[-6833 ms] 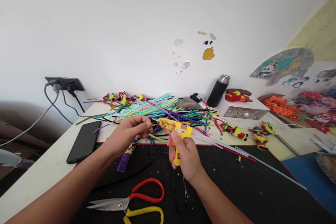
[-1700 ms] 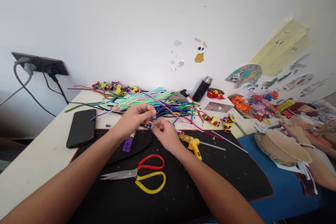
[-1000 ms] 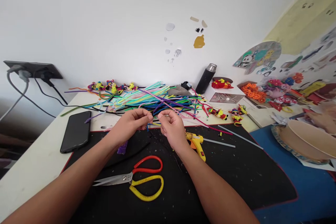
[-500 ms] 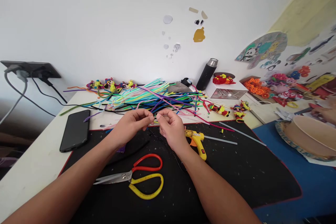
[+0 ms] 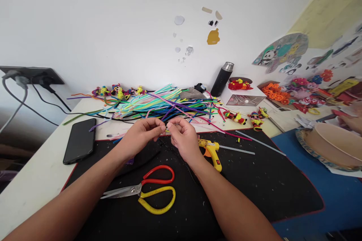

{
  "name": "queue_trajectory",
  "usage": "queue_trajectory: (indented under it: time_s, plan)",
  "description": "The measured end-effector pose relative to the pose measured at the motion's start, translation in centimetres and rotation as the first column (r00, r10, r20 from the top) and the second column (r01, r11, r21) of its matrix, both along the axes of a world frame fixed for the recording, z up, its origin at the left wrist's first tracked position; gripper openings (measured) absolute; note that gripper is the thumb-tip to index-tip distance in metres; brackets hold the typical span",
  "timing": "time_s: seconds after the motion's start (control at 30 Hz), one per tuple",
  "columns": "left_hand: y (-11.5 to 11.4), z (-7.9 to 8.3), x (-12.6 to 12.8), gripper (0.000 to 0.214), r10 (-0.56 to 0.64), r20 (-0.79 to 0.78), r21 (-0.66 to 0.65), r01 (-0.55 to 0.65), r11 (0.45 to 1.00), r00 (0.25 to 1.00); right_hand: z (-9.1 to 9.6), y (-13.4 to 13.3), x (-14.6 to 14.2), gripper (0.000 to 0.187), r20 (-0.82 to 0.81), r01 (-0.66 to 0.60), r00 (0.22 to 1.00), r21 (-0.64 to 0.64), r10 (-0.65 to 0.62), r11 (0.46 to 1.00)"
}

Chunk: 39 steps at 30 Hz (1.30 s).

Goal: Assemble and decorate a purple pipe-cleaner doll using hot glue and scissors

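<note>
My left hand (image 5: 144,135) and my right hand (image 5: 183,139) meet fingertip to fingertip above the far part of the black mat (image 5: 254,188). Both are closed in a pinch; whatever lies between the fingertips is tiny and mostly hidden. Scissors (image 5: 141,190) with one red and one yellow handle rest on the mat below my hands, blades pointing left. Just right of my right hand lies a yellow glue gun (image 5: 210,148), a clear glue stick (image 5: 236,150) reaching out of it. Behind my hands spreads a heap of colourful pipe cleaners (image 5: 158,103).
A black phone (image 5: 80,141) lies at the left, near a wall socket (image 5: 31,75) with cables. A black thermos (image 5: 222,80) stands beside a white box (image 5: 246,98). Small pipe-cleaner figures (image 5: 256,119) sit at the right. Farther right, a bowl (image 5: 339,141) rests near another person's blurred hand (image 5: 352,122).
My hands stay pinched together in nearly the same place. The whole view has shifted very slightly. At the far right, the other person's hand has moved a little.
</note>
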<state>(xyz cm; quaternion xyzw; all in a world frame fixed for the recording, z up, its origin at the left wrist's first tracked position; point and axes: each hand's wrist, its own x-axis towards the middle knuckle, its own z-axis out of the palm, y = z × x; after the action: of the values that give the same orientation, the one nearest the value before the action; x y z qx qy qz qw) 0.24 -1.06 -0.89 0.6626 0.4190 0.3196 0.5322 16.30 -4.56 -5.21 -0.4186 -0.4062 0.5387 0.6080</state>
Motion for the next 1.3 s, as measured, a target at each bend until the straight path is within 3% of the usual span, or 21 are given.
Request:
queue_trajectory:
  time_s: [0.73, 1.3]
  plan:
    - [-0.03, 0.05, -0.03, 0.04, 0.016, -0.008, 0.009, -0.016, 1.0, 1.0, 0.65, -0.28, 0.19, 0.037, 0.008, 0.008, 1.0, 0.004, -0.008, 1.0]
    - [0.2, -0.82, -0.27, 0.034, 0.007, 0.059, -0.044, -0.004, 0.999, 0.998, 0.37, -0.39, 0.22, 0.043, 0.005, 0.015, 1.0, 0.053, -0.016, 0.998]
